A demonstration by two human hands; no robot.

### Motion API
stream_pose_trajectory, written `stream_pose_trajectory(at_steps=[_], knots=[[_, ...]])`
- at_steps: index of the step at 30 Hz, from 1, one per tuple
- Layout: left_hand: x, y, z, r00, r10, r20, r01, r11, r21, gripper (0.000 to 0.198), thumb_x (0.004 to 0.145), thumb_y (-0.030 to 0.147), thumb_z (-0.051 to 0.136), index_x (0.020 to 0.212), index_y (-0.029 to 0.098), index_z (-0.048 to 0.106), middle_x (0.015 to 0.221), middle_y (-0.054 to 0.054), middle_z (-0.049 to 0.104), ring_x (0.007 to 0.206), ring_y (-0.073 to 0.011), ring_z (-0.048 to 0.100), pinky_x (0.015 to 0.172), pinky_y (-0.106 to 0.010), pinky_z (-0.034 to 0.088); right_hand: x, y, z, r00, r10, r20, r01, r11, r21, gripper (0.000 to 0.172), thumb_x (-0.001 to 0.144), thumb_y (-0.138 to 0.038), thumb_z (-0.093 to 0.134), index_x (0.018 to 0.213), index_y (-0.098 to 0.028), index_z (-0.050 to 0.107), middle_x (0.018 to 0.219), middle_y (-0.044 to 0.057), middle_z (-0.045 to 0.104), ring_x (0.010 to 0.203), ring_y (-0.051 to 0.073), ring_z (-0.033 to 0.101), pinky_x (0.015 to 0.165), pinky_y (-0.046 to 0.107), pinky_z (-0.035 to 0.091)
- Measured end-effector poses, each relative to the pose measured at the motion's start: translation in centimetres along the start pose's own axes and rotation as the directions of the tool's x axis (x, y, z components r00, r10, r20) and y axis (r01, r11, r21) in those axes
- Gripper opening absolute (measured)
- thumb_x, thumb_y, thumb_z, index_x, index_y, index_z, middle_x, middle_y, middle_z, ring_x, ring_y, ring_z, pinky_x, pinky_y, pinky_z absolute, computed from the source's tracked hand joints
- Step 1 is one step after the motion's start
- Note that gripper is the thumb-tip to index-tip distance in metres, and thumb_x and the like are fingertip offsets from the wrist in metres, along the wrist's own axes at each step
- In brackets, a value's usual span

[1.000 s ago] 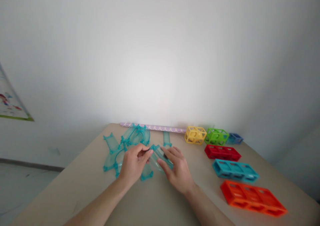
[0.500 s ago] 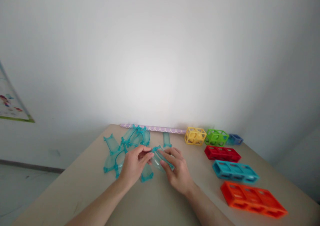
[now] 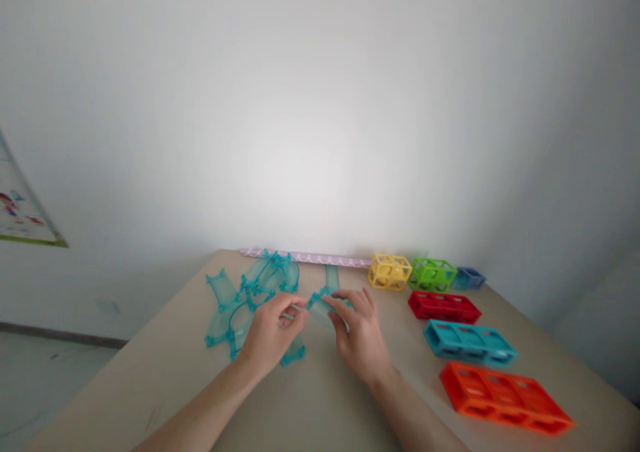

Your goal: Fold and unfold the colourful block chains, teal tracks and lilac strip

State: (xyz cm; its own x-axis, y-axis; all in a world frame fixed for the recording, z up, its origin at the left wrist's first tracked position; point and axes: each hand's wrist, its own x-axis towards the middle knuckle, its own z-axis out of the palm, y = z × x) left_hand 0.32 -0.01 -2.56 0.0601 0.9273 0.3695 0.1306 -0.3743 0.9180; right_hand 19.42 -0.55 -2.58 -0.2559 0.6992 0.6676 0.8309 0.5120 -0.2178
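A translucent teal track piece [image 3: 320,311] is held just above the table between my two hands, its connector edge tilted up. My right hand [image 3: 363,335] grips it from the right, thumb below and fingers across the top. From the other side, my left hand [image 3: 273,329] pinches at the piece's left end, thumb and forefinger together; the exact contact is partly hidden. Several similar teal track pieces [image 3: 223,291] lie in a loose pile left of and behind my left hand, which covers some of them. Another straight teal piece [image 3: 332,277] lies beyond my right hand.
On the right of the table [image 3: 200,379] stand a yellow frame block [image 3: 390,272], a green one [image 3: 433,275] and a blue one [image 3: 470,278]. Nearer are red [image 3: 445,307], teal [image 3: 470,342] and orange [image 3: 505,397] long blocks. A purple patterned strip [image 3: 320,258] runs along the wall.
The held track piece has turned and tilted, so less of its curved face shows. My right hand has shifted slightly right, its fingers lifted a little; my left stays nearly in place.
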Motion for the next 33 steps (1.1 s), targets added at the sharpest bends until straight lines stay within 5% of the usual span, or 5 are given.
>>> stream_pose_trajectory(at_steps=[8,15,20,30,33], knots=[[-0.1,0.3,-0.1,0.997,0.073,0.026,-0.076,0.989,0.123,0.023,0.079,0.026,0.064,0.1,0.023,0.07,0.09,-0.005,0.067,0.076,-0.0161,0.062,0.063,-0.023,0.049,-0.4,6.3,0.5,0.961,0.259,-0.093,-0.275,0.91,-0.311,0.037,0.067,0.003,0.047,0.083,-0.019,0.073,0.098,0.015,0.064,0.098,0.031,0.056,0.095,0.058,0.035],[0.1,0.1,-0.2,0.996,0.083,0.021,-0.085,0.984,0.158,0.017,0.081,0.027,0.06,0.095,0.021,0.069,0.091,-0.005,0.068,0.077,-0.0161,0.062,0.062,-0.022,0.048,-0.9,3.1,2.1,0.927,0.36,-0.106,-0.371,0.836,-0.405,0.048,0.07,-0.008,0.055,0.118,-0.01,0.062,0.128,0.026,0.048,0.128,0.046,0.033,0.101,0.065,0.021],[0.1,-0.2,-0.2,0.994,0.073,0.087,-0.095,0.955,0.281,0.021,0.087,0.028,0.052,0.101,0.019,0.065,0.092,-0.005,0.065,0.079,-0.0154,0.061,0.066,-0.025,0.05,-0.9,3.0,3.0,0.851,0.524,-0.033,-0.476,0.743,-0.47,0.041,0.083,-0.031,0.055,0.12,-0.013,0.058,0.138,0.023,0.042,0.135,0.044,0.022,0.104,0.063,0.015],[0.0,0.1,-0.3,0.994,0.07,0.087,-0.095,0.938,0.333,0.021,0.088,0.028,0.049,0.097,0.018,0.064,0.091,-0.004,0.065,0.076,-0.0139,0.06,0.063,-0.023,0.049,0.0,5.2,2.6,0.807,0.585,-0.079,-0.54,0.677,-0.501,0.036,0.089,-0.018,0.045,0.121,-0.012,0.058,0.136,0.026,0.043,0.133,0.044,0.029,0.101,0.068,0.015],[0.0,0.1,-0.3,0.993,0.069,0.097,-0.099,0.936,0.339,0.02,0.088,0.028,0.049,0.095,0.018,0.064,0.09,-0.004,0.064,0.075,-0.0139,0.06,0.063,-0.024,0.048,0.3,4.5,2.3,0.844,0.529,-0.084,-0.497,0.715,-0.492,0.041,0.086,-0.015,0.047,0.126,-0.01,0.055,0.143,0.025,0.035,0.137,0.044,0.018,0.103,0.068,0.011]])
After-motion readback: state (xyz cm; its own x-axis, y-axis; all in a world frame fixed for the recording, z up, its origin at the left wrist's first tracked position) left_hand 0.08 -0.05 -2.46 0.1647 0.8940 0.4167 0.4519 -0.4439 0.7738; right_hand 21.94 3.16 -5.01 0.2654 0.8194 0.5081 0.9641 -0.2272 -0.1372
